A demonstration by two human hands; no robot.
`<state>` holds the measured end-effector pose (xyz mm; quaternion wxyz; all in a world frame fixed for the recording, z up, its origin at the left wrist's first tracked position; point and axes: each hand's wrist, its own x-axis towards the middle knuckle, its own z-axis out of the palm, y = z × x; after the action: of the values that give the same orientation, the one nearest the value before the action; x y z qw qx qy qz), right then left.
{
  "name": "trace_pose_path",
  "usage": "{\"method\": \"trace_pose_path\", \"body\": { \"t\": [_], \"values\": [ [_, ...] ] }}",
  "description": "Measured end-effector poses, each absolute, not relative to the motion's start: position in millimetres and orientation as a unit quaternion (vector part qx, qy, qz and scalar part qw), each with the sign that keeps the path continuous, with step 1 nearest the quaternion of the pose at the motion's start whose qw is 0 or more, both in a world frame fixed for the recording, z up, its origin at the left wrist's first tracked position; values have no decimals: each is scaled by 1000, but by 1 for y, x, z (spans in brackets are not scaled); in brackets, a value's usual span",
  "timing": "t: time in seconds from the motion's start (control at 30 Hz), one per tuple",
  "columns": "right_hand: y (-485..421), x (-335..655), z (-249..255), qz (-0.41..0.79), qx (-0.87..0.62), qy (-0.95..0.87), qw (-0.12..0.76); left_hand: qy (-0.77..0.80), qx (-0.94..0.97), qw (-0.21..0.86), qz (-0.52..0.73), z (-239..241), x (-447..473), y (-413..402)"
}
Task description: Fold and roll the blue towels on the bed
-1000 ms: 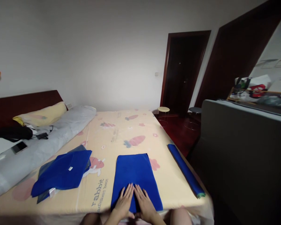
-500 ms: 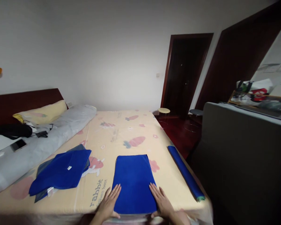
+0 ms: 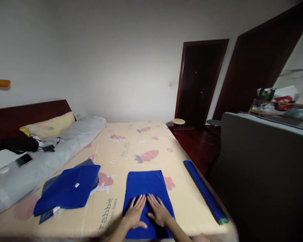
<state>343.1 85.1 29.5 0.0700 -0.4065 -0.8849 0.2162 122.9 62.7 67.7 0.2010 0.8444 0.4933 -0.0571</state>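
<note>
A folded blue cloth [image 3: 144, 186] lies flat on the bed [image 3: 131, 144] near its front edge. My left hand [image 3: 135, 212] rests palm down on the cloth's near part, fingers spread. Beside it, my right hand [image 3: 159, 211] also lies flat on the cloth with its fingers apart. The two hands sit side by side, almost touching. Neither holds anything.
A loose pile of blue cloths [image 3: 68, 190] lies to the left. A rolled blue cloth [image 3: 204, 191] runs along the bed's right edge. A grey bolster [image 3: 47, 158], a pillow, a phone [image 3: 24, 160] and cables sit at the left. A dark grey panel [image 3: 265, 171] stands right.
Half a second ago my hands were apart at the cloth's two side edges; they have come back together on its middle. The view has shifted slightly.
</note>
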Motion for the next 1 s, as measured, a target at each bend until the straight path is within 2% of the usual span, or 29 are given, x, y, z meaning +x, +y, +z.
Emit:
{"method": "trace_pose_path", "body": {
  "t": [0.23, 0.43, 0.6, 0.8, 1.0],
  "values": [
    [77, 379, 6, 166, -527, -823, 131, 595, 797, 91, 46, 22, 58, 54],
    [81, 408, -18, 105, -586, -786, 165, 649, 759, 15, 58, 6, 20, 37],
    [100, 360, 2, 100, -531, -819, 192, 630, 772, 3, 80, 14, 58, 60],
    [147, 307, 13, 115, -444, -867, 195, 561, 823, 23, 84, 8, 124, 129],
    [197, 322, 11, 169, -361, -907, 140, 561, 823, 13, 89, 8, 117, 190]
  ]
}}
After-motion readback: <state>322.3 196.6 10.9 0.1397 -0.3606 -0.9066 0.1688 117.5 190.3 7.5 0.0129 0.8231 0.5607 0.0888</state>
